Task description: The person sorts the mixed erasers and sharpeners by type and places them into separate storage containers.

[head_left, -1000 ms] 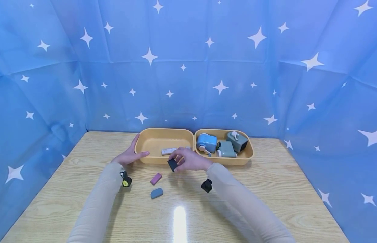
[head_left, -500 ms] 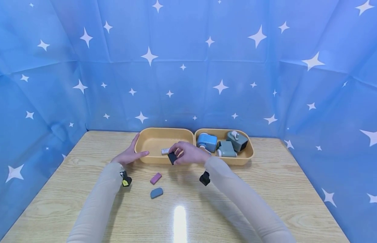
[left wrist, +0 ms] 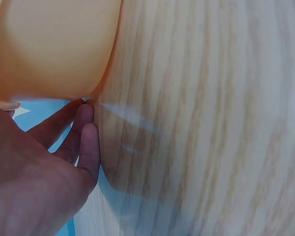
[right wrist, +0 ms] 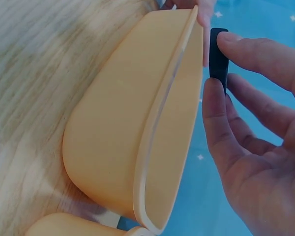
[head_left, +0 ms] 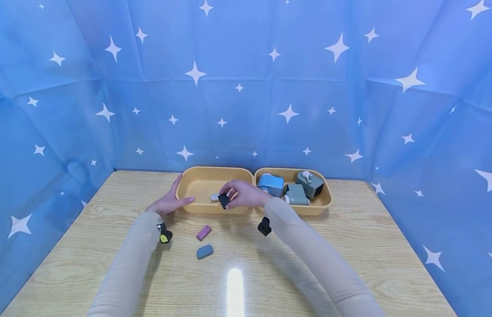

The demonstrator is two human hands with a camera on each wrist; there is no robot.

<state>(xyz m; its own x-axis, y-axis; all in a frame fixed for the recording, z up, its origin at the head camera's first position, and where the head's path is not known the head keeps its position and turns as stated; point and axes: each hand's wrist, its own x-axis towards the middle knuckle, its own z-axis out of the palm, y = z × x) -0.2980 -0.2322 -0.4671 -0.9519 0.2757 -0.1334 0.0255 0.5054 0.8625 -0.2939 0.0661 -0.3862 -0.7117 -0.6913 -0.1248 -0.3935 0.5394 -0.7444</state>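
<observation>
My right hand [head_left: 243,193] pinches a small flat black eraser [head_left: 223,201] between thumb and fingertips, above the front rim of the left tan tray [head_left: 198,176]. In the right wrist view the black eraser [right wrist: 218,56] appears edge-on, just past the tray's rim [right wrist: 157,113]. At the tray's left end, my left hand [head_left: 168,204] holds the wall, its thumb across the rim and its fingers outside. The left wrist view shows those fingers [left wrist: 86,142] against the tray's outer corner. Inside the tray lies a white eraser [head_left: 214,198], partly hidden by the right hand.
Two more eraser-like blocks, one pink [head_left: 204,233] and one blue-grey [head_left: 204,252], lie on the wooden table [head_left: 182,286] in front. A second tan tray [head_left: 325,207] adjoins on the right, holding a blue crank sharpener [head_left: 271,184] and grey-green ones [head_left: 295,195]. A starry blue cloth hangs behind.
My right hand has carried the black eraser up and away from me, from in front of the left tray to over its front rim. The left hand has stayed in place.
</observation>
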